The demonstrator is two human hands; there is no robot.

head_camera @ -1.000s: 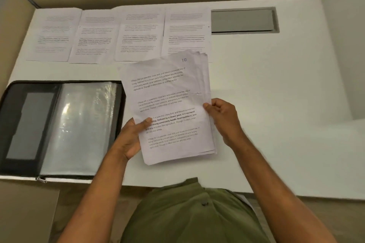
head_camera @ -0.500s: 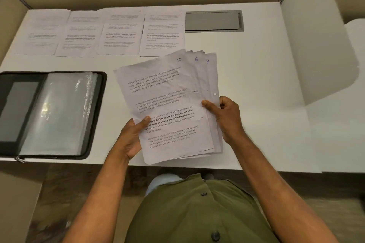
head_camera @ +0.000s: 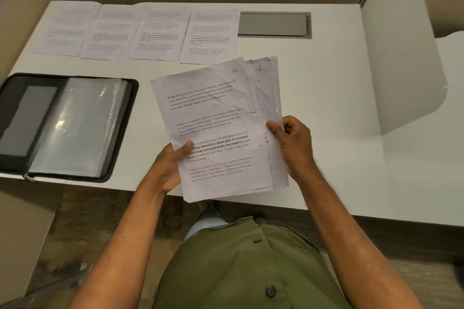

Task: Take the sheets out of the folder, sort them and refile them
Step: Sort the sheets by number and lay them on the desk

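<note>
Sorting is partway — four printed white sheets (head_camera: 140, 32) are lying in a row at the desk's back, while the left hand (head_camera: 168, 170) and right hand (head_camera: 292, 144) are gripping a fanned stack of creased numbered pages (head_camera: 216, 128) above the desk edge, and the open black zip folder with clear sleeves (head_camera: 67, 125) is waiting at left — refiling not begun.

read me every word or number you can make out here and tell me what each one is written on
"10": handwritten at the top corner of the front sheet gripped by the left hand.
"6": handwritten atop the fanned sheet behind, at the right hand.
"Village life is a peaceful, close-knit, and nature-connected way of living. Defined by a slower pace, it is centered around strong community bonds...": printed, repeated, on the front sheet.
Four sheets laid in a row: print too blurred.
Folder: no text.
</note>
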